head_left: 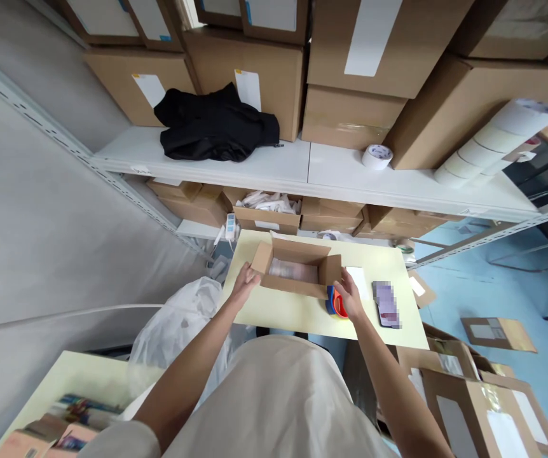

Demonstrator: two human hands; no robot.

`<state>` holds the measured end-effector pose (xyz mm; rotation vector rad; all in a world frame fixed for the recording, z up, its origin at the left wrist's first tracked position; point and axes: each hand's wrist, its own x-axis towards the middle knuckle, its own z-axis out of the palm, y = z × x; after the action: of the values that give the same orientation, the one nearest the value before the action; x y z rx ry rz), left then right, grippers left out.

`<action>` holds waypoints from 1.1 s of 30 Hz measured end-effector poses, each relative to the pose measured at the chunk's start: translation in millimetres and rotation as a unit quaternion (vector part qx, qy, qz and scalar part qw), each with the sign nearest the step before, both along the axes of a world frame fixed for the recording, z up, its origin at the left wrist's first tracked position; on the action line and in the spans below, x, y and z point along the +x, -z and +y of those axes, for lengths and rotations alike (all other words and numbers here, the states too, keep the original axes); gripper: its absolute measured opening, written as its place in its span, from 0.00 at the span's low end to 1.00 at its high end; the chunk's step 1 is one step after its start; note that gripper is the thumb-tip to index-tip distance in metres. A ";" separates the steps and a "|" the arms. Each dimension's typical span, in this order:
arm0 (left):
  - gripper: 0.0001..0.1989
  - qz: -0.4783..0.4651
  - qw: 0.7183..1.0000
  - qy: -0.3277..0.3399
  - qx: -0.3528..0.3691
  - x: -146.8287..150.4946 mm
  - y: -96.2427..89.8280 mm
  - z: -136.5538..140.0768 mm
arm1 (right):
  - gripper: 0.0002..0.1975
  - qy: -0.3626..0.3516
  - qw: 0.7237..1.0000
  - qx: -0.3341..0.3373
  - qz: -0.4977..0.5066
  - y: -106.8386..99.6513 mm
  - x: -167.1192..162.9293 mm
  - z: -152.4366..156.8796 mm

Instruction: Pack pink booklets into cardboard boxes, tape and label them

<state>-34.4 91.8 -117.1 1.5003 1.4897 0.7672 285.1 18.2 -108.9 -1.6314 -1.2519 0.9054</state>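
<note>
One open cardboard box [297, 270], centre of frame, on a pale yellow table [278, 312], with a pinkish packet inside. Left hand [245, 283], fingers loosely curled, grips the box's left end flap. Right hand [348, 294] presses the box's right near corner, touching one red-and-blue tape dispenser [335, 305] beneath it. One phone [387, 304] lies right; one tape roll [377, 156] and black garment [217, 127] on the shelf above.

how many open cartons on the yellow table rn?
1: the open carton sits mid-table, left hand on its left end, right hand at its right corner beside a tape dispenser.
</note>
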 end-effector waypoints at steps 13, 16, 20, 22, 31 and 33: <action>0.23 0.180 0.903 0.344 0.185 -2.2 -2.0 32.9 | 0.35 -0.310 0.907 -0.075 -0.275 -0.1 5.3 6.6; 0.16 0.133 0.936 0.281 0.166 1.7 3.6 34.2 | 0.22 -0.244 0.943 -0.050 -0.222 4.9 1.3 3.7; 0.23 0.082 0.988 0.103 0.084 15.4 17.7 35.3 | 0.24 -0.078 0.981 -0.029 -0.175 13.2 -7.1 10.0; 0.33 0.059 0.997 0.026 0.044 21.9 25.2 38.0 | 0.35 -0.028 0.983 -0.013 -0.180 12.4 -7.4 21.4; 0.44 -0.001 0.989 0.016 -0.144 26.0 37.7 36.9 | 0.33 -0.176 0.951 0.006 -0.255 -0.5 0.4 53.1; 0.46 0.035 0.991 0.018 -0.128 26.0 32.7 32.0 | 0.29 -0.190 0.938 -0.011 -0.290 5.4 -6.0 45.6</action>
<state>-8.3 123.8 -149.8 1.3665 1.5449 0.4841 279.1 63.8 -114.3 -1.7736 -2.0216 0.6731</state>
